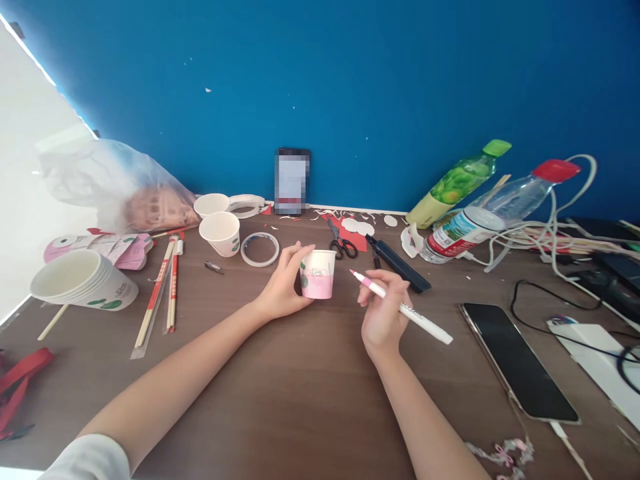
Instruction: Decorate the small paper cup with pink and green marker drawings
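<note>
A small paper cup (319, 274), partly coloured pink on its side, stands upright on the brown table (300, 387). My left hand (283, 288) wraps its left side with fingers curled round it. My right hand (384, 312) pinches a pink-tipped white marker (403, 309), its tip pointing left toward the cup, a short gap away and not touching it.
Black scissors (342, 245), a tape roll (259, 249), a black marker (398, 263) and spare paper cups (221, 233) lie behind. A stack of cups (83, 280) and chopsticks (165, 290) sit left. A phone (520, 363), two tilted bottles (463, 179) and cables lie right.
</note>
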A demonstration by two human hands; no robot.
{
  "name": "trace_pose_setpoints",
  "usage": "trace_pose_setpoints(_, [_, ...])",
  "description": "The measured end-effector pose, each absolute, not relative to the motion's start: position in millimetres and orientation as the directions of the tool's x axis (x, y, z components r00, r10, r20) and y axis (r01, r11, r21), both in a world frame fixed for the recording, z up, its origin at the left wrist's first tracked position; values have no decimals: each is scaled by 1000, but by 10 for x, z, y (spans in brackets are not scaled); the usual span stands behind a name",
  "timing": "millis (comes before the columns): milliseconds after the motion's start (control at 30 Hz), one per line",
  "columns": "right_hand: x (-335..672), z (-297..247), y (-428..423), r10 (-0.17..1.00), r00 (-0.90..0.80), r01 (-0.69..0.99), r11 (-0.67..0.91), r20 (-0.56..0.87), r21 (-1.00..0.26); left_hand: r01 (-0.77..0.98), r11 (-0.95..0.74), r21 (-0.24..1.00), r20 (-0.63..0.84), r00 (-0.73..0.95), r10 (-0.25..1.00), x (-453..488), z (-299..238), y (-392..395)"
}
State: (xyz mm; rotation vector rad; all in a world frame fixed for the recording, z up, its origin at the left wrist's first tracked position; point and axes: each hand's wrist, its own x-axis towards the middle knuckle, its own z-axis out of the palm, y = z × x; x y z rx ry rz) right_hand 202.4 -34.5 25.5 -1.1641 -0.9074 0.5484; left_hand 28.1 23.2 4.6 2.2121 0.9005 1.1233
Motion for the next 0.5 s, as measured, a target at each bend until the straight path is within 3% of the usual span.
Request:
trace_pose_setpoints(133, [1999, 321, -392, 814, 486, 171, 269, 319, -948, 292, -681, 671, 539, 439, 719, 286, 54, 252])
trace_pose_setpoints(200, [1995, 330, -402, 834, 403, 211, 316, 377, -925, 275, -694, 666, 554, 442, 706, 292, 49, 259])
trace_pose_setpoints(300, [2000, 320, -401, 842, 312, 205, 392, 440, -897, 260, -706, 659, 570, 440, 694, 298, 38, 264])
trace_pose_setpoints(500, [1998, 324, -406, 874, 294, 164, 353, 388, -921, 258, -717, 648, 575, 451, 682, 291, 40, 261])
